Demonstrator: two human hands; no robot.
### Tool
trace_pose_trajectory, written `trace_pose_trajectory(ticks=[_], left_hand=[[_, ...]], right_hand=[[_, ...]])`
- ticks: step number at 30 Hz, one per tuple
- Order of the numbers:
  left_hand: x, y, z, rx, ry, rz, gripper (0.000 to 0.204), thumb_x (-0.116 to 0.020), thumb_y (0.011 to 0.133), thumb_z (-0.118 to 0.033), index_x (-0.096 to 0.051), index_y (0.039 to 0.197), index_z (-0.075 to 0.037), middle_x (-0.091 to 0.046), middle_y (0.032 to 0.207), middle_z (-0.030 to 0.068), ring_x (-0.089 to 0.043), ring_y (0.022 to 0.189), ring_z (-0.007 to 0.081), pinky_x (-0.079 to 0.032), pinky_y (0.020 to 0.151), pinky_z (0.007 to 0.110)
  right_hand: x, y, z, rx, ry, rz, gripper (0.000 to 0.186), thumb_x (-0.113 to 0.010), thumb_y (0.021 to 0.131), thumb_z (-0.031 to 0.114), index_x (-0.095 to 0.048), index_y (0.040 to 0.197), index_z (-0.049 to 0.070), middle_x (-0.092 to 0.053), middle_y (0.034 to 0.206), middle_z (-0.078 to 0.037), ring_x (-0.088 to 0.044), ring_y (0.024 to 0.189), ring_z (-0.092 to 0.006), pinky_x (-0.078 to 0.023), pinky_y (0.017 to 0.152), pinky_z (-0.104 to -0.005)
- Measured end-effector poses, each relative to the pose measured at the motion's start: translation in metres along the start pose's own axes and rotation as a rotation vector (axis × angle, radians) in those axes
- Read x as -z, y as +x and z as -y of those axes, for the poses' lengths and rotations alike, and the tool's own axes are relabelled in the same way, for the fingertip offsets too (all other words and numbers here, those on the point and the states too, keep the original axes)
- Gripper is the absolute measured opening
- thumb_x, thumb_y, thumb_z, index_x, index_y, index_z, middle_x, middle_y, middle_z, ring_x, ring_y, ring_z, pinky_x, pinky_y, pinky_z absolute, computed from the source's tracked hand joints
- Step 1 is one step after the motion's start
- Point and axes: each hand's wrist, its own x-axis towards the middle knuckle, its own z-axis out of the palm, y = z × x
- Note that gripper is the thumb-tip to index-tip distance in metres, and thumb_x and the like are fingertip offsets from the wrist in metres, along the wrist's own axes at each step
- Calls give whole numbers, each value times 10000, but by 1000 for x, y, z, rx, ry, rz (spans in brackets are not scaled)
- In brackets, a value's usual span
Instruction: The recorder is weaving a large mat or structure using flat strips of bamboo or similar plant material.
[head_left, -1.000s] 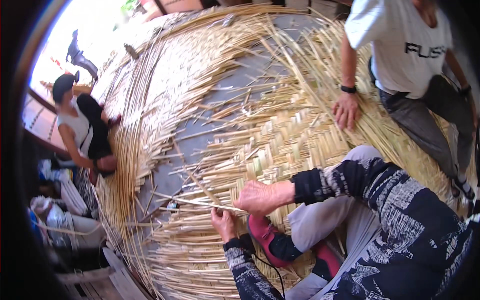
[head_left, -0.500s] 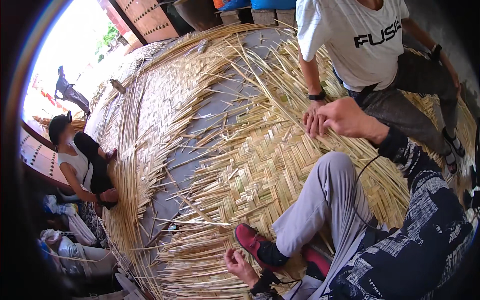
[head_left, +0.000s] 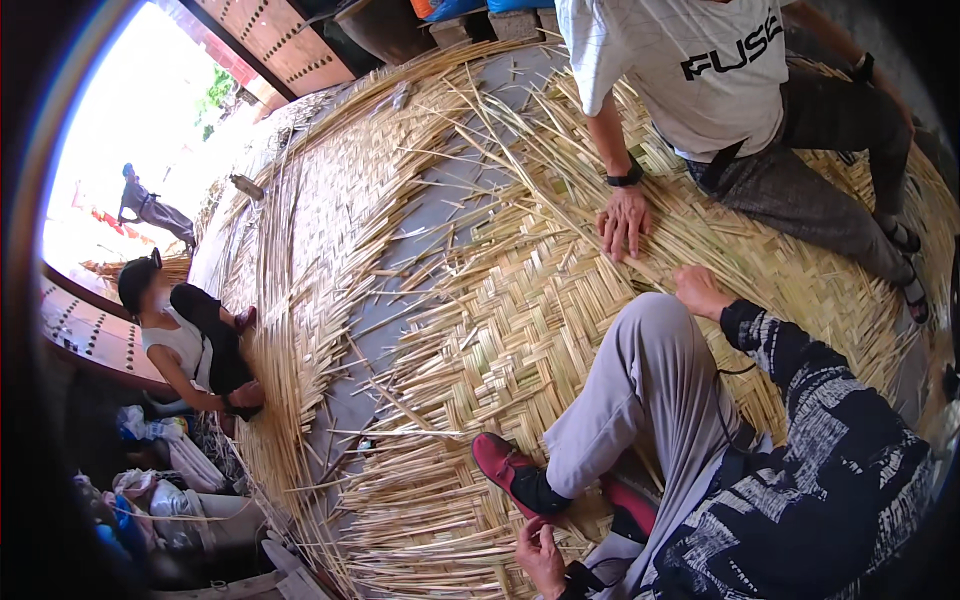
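Observation:
A large woven mat of pale split strips spreads under me, its loose strip ends fanning out at the left. Just beyond my raised knee, my right hand is closed low over the mat, against the strips; whatever lies in its fingers is hidden. Beside my red shoe, my left hand is held with fingers curled in, and I cannot make out anything in it. A co-worker's hand rests flat on the strips a little beyond my right hand.
That co-worker in a white shirt bends over the mat at the far right. Another person squats at the left by a second woven mat. Wrapped bundles lie at the lower left. A dark pot stands at the back.
My right hand has come down and nearer to me, away from the co-worker's hand. My left hand has moved right and nearer. The view has shifted slightly.

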Motion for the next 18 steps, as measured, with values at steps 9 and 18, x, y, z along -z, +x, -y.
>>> trace_pose_trajectory(ticks=[9,18], left_hand=[[9,-20,7,-35,205,73,164,-538,846,-130,-592,962,-28,-603,808,68,-555,749,135,-443,680,264],[-22,-16,-25,-29,368,171,147,-591,782,-66,-603,916,-9,-623,750,73,-577,655,126,-458,598,250]], right_hand=[[9,9,5,-71,-26,147,123,-535,640,83,-626,679,10,-598,679,-191,-598,688,-347,-475,612,-417],[5,-5,-6,-102,120,105,118,-523,621,96,-580,625,-8,-567,670,-231,-578,656,-369,-452,588,-449]])
